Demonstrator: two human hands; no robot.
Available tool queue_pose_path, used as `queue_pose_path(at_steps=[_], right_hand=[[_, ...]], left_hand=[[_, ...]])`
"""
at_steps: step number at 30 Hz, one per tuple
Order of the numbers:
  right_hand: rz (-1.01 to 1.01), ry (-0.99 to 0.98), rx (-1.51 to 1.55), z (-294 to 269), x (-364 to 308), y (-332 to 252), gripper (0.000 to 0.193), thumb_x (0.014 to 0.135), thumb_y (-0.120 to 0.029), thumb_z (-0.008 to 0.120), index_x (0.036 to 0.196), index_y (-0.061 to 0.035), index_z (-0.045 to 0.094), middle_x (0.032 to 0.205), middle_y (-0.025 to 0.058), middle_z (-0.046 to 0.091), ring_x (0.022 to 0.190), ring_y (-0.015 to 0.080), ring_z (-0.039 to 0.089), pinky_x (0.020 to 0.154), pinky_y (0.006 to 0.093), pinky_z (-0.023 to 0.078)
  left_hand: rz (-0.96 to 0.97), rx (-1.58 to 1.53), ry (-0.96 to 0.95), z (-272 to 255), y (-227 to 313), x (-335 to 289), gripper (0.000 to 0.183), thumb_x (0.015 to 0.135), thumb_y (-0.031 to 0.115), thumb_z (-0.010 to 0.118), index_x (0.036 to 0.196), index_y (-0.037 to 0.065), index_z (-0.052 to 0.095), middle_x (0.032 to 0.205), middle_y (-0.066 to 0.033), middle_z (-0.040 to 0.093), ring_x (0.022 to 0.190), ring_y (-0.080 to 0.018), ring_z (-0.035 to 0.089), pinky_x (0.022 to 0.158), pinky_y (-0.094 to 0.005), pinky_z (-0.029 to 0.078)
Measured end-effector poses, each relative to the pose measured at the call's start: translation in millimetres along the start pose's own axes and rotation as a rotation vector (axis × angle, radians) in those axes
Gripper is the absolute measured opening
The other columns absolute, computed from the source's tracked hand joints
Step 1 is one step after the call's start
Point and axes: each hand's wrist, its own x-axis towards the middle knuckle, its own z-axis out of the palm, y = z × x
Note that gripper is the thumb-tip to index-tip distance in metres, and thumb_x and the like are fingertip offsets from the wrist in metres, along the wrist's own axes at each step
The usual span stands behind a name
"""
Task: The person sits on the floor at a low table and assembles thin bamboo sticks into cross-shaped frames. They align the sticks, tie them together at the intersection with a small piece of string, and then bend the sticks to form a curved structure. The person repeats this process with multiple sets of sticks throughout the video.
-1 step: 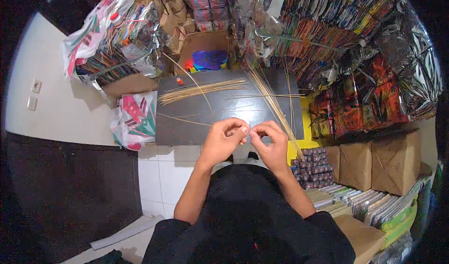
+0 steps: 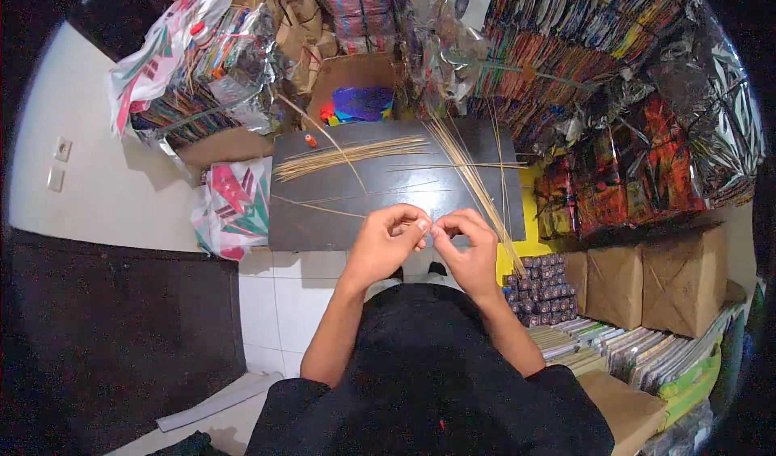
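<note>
In front of my body, over the table's near edge, both hands meet at the fingertips. My left hand point(image 2: 390, 242) is closed in a pinch, thumb against forefinger. My right hand point(image 2: 469, 250) pinches the same way, its tips almost touching the left ones. Whatever lies between them is too small to make out. One thin stick point(image 2: 317, 208) runs from the left toward my left hand and passes out of sight at it. A longer, bent stick point(image 2: 335, 145) slants above a bundle of thin tan sticks point(image 2: 347, 158) on the dark table point(image 2: 323, 234).
More thin sticks point(image 2: 469, 173) lie aslant on the right, overhanging the near edge. A small orange item point(image 2: 310, 140) sits at the back left. Wrapped paper stacks point(image 2: 558, 44) rise behind; brown parcels point(image 2: 683, 282) and a pile of small dark blocks point(image 2: 543, 290) stand right.
The upper end of the bent stick has shifted slightly left and down. My hands look the same.
</note>
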Motion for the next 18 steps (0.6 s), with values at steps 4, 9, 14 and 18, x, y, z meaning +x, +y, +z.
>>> queue_pose_path(at_steps=[4,9,14,18], right_hand=[[0.018,-0.012,0.028,0.5,-1.0,4.3,0.01,0.081,-0.004,0.074,0.088,0.0011,0.07,0.085,0.0095,0.066,0.074,0.0164,0.065,0.068,0.0286,0.053],[0.053,-0.025,0.054,0.4,-1.7,4.7,0.008,0.082,-0.004,0.073,0.087,0.0009,0.07,0.085,0.0084,0.066,0.074,0.015,0.065,0.068,0.0278,0.053],[0.096,-0.019,0.145,0.7,-3.7,11.8,0.008,0.083,-0.005,0.073,0.087,0.0006,0.07,0.086,0.0079,0.066,0.076,0.014,0.064,0.069,0.0271,0.052],[0.125,-0.012,0.17,-1.3,-5.0,16.7,0.007,0.084,-0.005,0.072,0.087,0.0005,0.069,0.087,0.0073,0.066,0.078,0.0134,0.064,0.071,0.0265,0.051]], left_hand=[[-0.012,0.035,-0.06,-5.3,2.6,-0.3,0.014,0.093,0.01,0.067,0.099,-0.002,0.067,0.086,-0.003,0.065,0.072,-0.0075,0.06,0.065,-0.0228,0.05],[-0.037,0.094,-0.048,-6.0,7.4,-1.2,0.014,0.09,0.01,0.069,0.097,-0.002,0.067,0.082,-0.0009,0.064,0.069,-0.0059,0.058,0.062,-0.0227,0.049],[-0.012,0.173,0.003,-7.1,7.7,-1.3,0.012,0.09,0.012,0.07,0.096,0.001,0.069,0.087,0.0003,0.066,0.073,-0.0067,0.059,0.06,-0.0227,0.049],[0.175,0.227,0.076,-8.1,7.3,-0.9,0.012,0.09,0.014,0.071,0.096,0.003,0.069,0.09,0.0009,0.066,0.073,-0.0061,0.058,0.058,-0.0221,0.048]])
